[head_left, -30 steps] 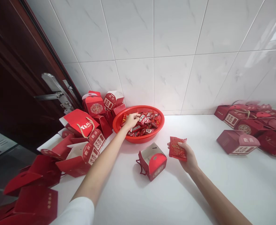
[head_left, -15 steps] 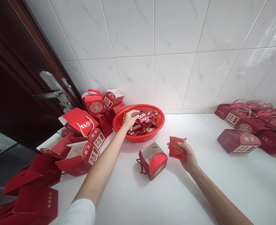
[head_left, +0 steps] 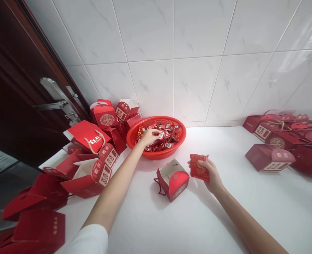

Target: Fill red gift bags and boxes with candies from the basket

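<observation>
Over the red plastic basket (head_left: 182, 139) of wrapped candies, my left hand (head_left: 149, 137) pinches a small red and white candy (head_left: 161, 135) between thumb and fingertips. My right hand (head_left: 211, 174) is closed around a flat red packet (head_left: 199, 167) with gold print, held above the white table. Just left of that packet, an open red box (head_left: 178, 182) with white inner walls and a dark red cord handle stands on the table. No contents show in the part of the box that I see.
Several red boxes (head_left: 85, 178), some open, crowd the left side beside a dark door (head_left: 10, 70). More closed red boxes (head_left: 269, 157) sit at the right. A tiled wall (head_left: 193, 88) rises behind the white table (head_left: 198, 222).
My left hand has moved slightly down and to the right in the basket, and a candy now shows at its fingertips. My right hand has barely shifted with the packet.
</observation>
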### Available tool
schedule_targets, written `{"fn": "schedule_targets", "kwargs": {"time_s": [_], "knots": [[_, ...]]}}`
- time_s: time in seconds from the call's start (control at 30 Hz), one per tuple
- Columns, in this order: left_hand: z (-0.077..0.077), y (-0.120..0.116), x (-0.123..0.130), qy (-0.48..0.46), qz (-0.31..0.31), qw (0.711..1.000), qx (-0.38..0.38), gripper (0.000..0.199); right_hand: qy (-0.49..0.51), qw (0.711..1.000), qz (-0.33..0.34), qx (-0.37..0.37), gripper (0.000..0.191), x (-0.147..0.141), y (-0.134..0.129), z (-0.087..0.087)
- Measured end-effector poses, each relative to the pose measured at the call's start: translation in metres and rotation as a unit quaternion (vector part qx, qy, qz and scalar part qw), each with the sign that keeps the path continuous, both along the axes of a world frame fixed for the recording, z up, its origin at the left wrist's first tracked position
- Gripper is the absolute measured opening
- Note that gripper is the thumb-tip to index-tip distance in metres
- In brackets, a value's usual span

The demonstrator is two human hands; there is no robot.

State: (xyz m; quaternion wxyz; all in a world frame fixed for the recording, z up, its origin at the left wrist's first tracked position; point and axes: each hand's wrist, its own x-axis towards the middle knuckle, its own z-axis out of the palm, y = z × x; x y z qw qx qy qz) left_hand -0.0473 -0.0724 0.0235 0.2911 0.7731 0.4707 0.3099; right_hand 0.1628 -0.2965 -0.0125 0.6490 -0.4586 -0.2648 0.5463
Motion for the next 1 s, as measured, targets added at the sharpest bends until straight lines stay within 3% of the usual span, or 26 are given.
{"fn": "schedule_targets", "kwargs": {"time_s": [0.13, 0.3, 0.37, 0.47, 0.63, 0.83, 1.0], "knots": [[-0.002, -0.003, -0.001, 0.046, 0.017, 0.999, 0.012, 0.013, -0.008, 1.0, 0.007, 0.002, 0.036, 0.0, 0.001, -0.003], [-0.001, -0.002, -0.005, 0.088, 0.06, 0.994, 0.028, 0.02, -0.008, 1.0, 0.005, 0.002, 0.035, 0.0, 0.003, -0.005], [0.001, -0.002, -0.007, 0.068, 0.08, 0.993, 0.046, 0.026, -0.004, 1.0, 0.002, 0.002, 0.035, 0.001, 0.004, -0.006], [0.006, -0.004, -0.003, -0.039, 0.08, 0.995, 0.048, 0.034, 0.009, 1.0, -0.007, 0.001, 0.037, 0.002, 0.006, -0.007], [0.017, -0.032, 0.021, -0.176, -0.064, 0.982, -0.026, 0.03, 0.023, 1.0, -0.017, 0.002, 0.038, 0.002, 0.009, -0.007], [0.033, -0.081, 0.063, -0.098, -0.275, 0.952, -0.095, 0.026, 0.026, 0.999, -0.013, 0.015, 0.039, 0.0, 0.01, -0.007], [0.031, -0.087, 0.084, 0.024, -0.352, 0.932, -0.087, 0.019, 0.046, 0.997, -0.047, 0.028, 0.04, -0.001, 0.011, -0.01]]}}
